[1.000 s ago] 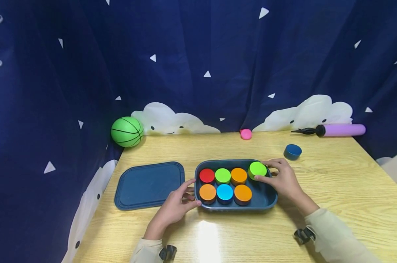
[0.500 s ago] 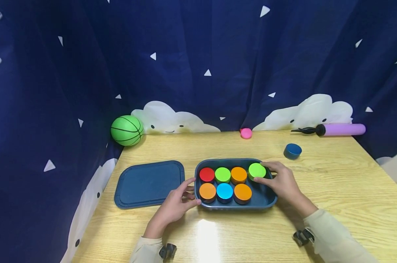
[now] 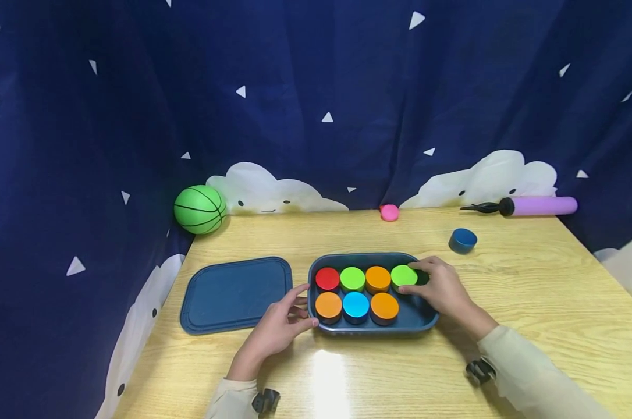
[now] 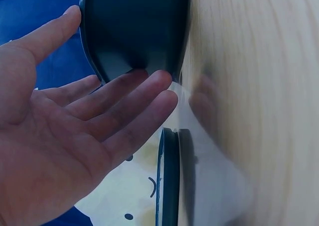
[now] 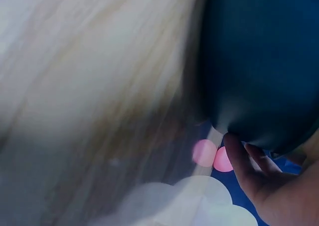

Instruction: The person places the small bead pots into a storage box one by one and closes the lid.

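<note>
A dark blue, open, rounded box (image 3: 421, 317) holds two rows of short cylinders with coloured tops. Its back row has a red cylinder (image 3: 327, 279), a green cylinder (image 3: 352, 280), an orange cylinder (image 3: 377, 280) and a second green cylinder (image 3: 403, 277) at the right. Thumb and fingers of my right hand (image 3: 444, 288) pinch that last one inside the box. In front stand two more orange ones with a light blue cylinder (image 3: 355, 306) between them. My left hand (image 3: 276, 326) touches the box's left end with fairly straight fingers, thumb at the rim in the left wrist view.
A flat dark blue lid (image 3: 236, 294) lies left of the box. Behind its right end sits a dark blue cylinder (image 3: 462, 240). Along the table's back edge are a green ball (image 3: 200, 209), a pink round thing (image 3: 389, 213) and a purple hand pump (image 3: 538, 206), before a curtain.
My right hand has shifted slightly left with the green cylinder, which now sits lower and nearer the orange one beside it. The left hand stays at the box's left end.
</note>
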Demonstrator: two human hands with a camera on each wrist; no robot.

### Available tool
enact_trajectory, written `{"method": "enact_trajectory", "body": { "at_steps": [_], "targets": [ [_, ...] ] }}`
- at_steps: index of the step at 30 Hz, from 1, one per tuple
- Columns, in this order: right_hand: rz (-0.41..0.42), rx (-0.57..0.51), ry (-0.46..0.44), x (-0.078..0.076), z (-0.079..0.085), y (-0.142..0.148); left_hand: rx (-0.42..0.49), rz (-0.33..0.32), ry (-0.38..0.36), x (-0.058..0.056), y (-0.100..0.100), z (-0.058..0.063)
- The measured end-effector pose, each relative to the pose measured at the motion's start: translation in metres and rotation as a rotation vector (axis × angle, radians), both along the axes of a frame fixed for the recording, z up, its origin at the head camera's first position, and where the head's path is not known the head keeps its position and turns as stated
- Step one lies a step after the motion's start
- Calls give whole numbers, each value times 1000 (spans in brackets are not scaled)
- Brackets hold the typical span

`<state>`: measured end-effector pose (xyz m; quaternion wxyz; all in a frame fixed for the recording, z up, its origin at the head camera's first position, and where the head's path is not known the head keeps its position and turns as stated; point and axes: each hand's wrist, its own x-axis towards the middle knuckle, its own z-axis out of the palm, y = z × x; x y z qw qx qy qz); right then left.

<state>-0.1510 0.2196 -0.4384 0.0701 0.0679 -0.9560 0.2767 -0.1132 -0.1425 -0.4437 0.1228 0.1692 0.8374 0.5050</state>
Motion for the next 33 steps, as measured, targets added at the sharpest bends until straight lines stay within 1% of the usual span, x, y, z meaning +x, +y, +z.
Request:
{"method": "enact_trajectory", "body": {
  "at_steps": [6, 12, 15, 18, 22, 24, 26, 28, 31, 33],
  "targets": [
    [3, 47, -65, -4, 5, -3, 3, 4, -4, 0, 0, 0],
    [51, 78, -103, -8, 8, -5, -11, 9, 2, 0, -1, -1],
    [64, 88, -99, -8, 8, -5, -14, 8, 13, -1, -1, -1],
    [66, 72, -91, -8, 8, -5, -11, 5, 23, -1, -1, -2],
    [48, 18, -94, -6, 9, -2, -10, 3, 13, 0, -1, -3],
    [32, -16, -76, -5, 9, 1, -4, -2, 10, 0, -1, -3],
    [17, -68, -44, -5, 9, 6, 2, -2, 9, 0, -1, -4],
    [4, -144, -5, -5, 10, 11, 7, -3, 9, 1, -1, -4],
    [-20, -232, 55, -9, 11, 23, 6, -2, 7, 0, -1, -3],
    [-39, -254, 92, -12, 11, 33, 3, -4, 10, 0, -1, -3]
  ]
}}
